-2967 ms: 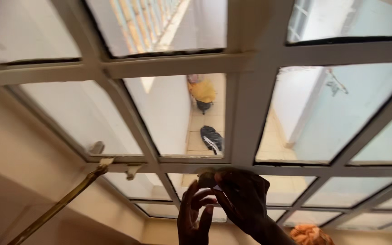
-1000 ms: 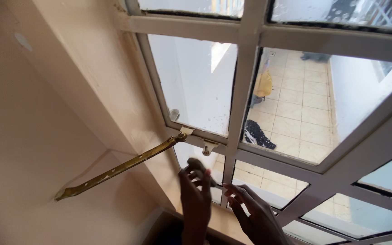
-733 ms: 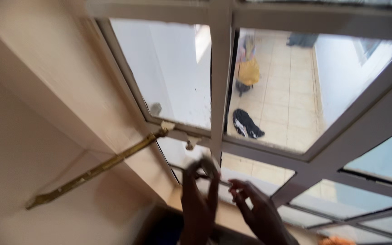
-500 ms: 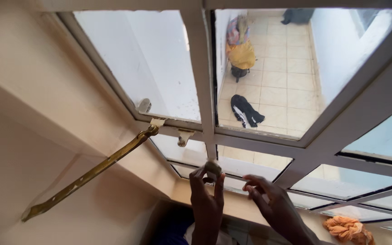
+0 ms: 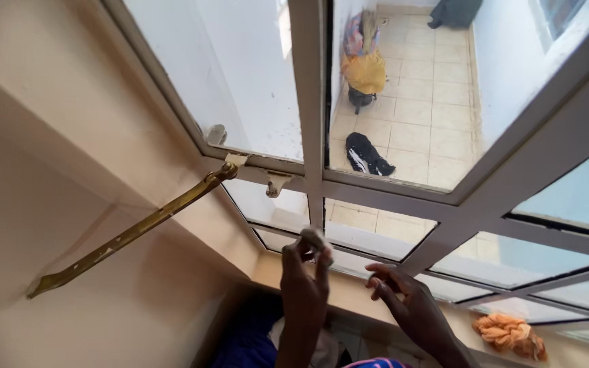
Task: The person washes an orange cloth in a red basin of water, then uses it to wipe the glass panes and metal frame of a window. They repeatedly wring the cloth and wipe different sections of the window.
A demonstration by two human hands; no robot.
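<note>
My left hand [image 5: 303, 286] is raised toward the white-framed window [image 5: 308, 123] and pinches a small pale wad [image 5: 312, 239] between its fingertips, just under the vertical bar. Just right of it, my right hand [image 5: 407, 303] hovers with its fingers spread and nothing in it, close below the lower window bars. A brass window stay [image 5: 131, 232] runs from the frame's lower left corner down along the cream wall. A small metal peg bracket [image 5: 276, 184] sits on the frame just above my left hand.
Through the glass lies a tiled yard with a dark garment [image 5: 368, 154] on the floor and a yellow bundle [image 5: 363, 71] on a stand. An orange cloth [image 5: 510, 332] lies on the sill at the lower right. The cream wall [image 5: 49, 177] fills the left.
The view has swung from the upper panes to the window's lower left corner. My hands, first together on the wad, have parted; the left keeps the wad, the right has opened.
</note>
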